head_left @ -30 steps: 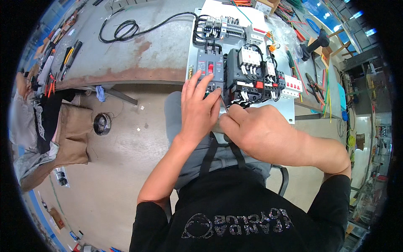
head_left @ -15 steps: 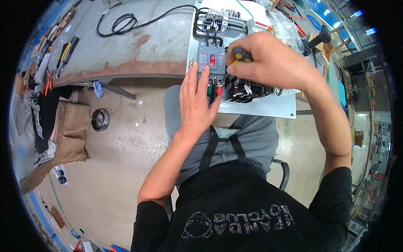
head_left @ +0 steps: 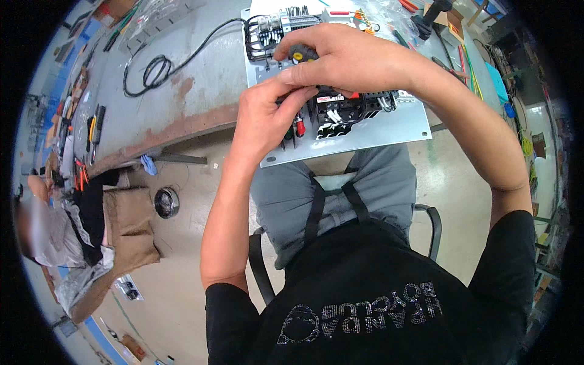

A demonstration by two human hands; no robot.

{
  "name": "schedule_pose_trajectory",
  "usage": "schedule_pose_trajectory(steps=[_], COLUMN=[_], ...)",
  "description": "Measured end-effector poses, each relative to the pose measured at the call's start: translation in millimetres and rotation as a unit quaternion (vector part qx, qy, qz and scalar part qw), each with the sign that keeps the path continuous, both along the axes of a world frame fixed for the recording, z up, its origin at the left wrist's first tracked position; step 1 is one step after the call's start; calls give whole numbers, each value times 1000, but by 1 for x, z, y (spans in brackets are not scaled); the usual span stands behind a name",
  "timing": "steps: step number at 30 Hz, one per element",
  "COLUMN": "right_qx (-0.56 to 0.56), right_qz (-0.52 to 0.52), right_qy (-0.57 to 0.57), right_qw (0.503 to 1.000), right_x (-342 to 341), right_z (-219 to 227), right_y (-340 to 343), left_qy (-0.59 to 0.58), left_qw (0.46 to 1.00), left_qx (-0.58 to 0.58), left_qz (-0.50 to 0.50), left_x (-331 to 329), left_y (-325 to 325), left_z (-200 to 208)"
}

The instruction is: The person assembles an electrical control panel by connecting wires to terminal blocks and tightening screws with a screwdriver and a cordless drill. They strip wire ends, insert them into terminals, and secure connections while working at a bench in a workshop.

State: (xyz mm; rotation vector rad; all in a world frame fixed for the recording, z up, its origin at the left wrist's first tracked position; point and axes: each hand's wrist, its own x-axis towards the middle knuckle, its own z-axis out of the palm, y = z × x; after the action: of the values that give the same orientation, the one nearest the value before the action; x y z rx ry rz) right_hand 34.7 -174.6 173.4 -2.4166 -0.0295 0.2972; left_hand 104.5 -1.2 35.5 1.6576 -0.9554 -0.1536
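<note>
My right hand point(head_left: 356, 61) is closed round a stubby screwdriver point(head_left: 299, 55) with a dark grey handle and yellow marks. Its shaft is hidden. My left hand point(head_left: 261, 118) is curled, touching the right hand, with thumb and fingers drawn together under it; what they hold, if anything, is hidden. Both hands are over a grey circuit breaker point(head_left: 261, 74), mostly covered by them. Just below the left thumb shows a red-sleeved cable end point(head_left: 300, 126). Beside it a black switching device point(head_left: 340, 112) with white wires sits on the pale metal mounting plate point(head_left: 395, 129).
Terminal blocks point(head_left: 267, 30) line the plate's far end. A black cable point(head_left: 159, 73) lies coiled on the worn metal bench point(head_left: 207, 79). Hand tools point(head_left: 95, 131) rest at the bench's left edge. A black-handled tool point(head_left: 431, 21) stands far right. Another person point(head_left: 79, 225) is at the left.
My left hand has gone from lying spread on the breaker to curling in against the right hand. The right hand, with the screwdriver, now reaches over the breaker. The whole view has shifted.
</note>
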Motion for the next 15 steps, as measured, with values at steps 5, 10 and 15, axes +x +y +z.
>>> schedule_pose_trajectory(steps=[5, 10, 15], right_qx=[-36, -101, -210], right_qz=[144, 258, 234], right_qy=[-255, -194, -255], right_qw=[956, 941, 914], right_x=[-6, -20, -13], right_z=[3, 40, 32], right_y=[-37, -43, -31], left_qy=[2, 26, 69], left_qw=[998, 994, 985], left_qx=[53, 90, 114], left_qz=[-22, -58, -107], left_x=[7, 14, 29], left_y=[2, 7, 10], left_z=[7, 13, 6])
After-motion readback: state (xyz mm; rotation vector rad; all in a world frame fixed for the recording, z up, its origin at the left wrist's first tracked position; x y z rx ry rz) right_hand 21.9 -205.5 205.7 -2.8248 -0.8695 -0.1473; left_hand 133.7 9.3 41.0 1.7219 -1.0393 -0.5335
